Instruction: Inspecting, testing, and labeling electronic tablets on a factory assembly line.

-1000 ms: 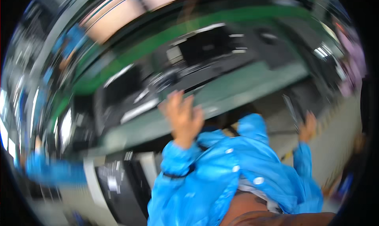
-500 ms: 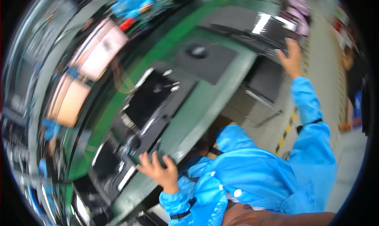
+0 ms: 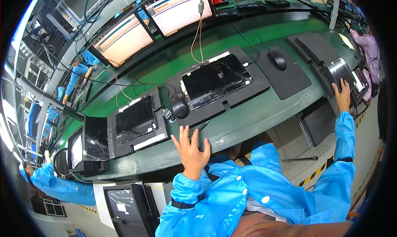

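My left hand (image 3: 191,154) is over the green bench's near edge, fingers spread and holding nothing. Just beyond its fingertips lies a black pen (image 3: 202,126). My right hand (image 3: 343,97) reaches out to the far right, fingers stretched apart at the near edge of a glossy dark screen panel (image 3: 341,73). Whether the fingertips press on that panel is hard to tell. A larger black screen panel (image 3: 217,80) with white tabs rests on a dark foam pad in mid-bench. To its left, another black screen panel (image 3: 135,118) sits in a similar pad.
A black mouse (image 3: 180,105) stands between the two padded panels; another mouse (image 3: 277,60) is on a mouse pad (image 3: 287,80). Two lit monitors (image 3: 180,11) with hanging cables line the back. Black trays (image 3: 130,206) stand lower left. Co-workers' blue sleeves (image 3: 62,185) and a pink sleeve (image 3: 369,46) show.
The view has swung round and sharpened, showing more of the bench's left side. My right hand has come to the glossy panel at the right; my left hand stays spread by the bench edge.
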Demonstrator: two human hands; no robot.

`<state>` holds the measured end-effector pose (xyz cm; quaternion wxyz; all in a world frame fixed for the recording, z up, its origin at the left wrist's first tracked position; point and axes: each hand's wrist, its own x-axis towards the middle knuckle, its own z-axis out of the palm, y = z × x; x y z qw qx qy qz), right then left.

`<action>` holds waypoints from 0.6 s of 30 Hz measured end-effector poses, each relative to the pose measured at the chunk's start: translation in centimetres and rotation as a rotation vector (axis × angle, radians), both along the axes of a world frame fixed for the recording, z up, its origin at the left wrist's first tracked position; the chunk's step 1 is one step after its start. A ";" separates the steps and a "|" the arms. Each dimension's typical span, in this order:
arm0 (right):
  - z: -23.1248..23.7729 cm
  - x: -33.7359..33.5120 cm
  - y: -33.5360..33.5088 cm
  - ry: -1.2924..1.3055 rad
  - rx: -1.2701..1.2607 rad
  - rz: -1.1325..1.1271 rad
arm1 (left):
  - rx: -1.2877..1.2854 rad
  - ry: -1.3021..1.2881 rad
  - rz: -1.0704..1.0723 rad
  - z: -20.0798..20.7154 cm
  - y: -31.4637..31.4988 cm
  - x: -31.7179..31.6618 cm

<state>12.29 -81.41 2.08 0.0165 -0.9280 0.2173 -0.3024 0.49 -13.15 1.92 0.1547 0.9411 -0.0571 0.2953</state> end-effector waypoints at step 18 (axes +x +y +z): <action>1.2 0.5 3.4 -0.129 -0.157 0.046 | 0.071 0.003 -0.006 0.0 -0.8 0.0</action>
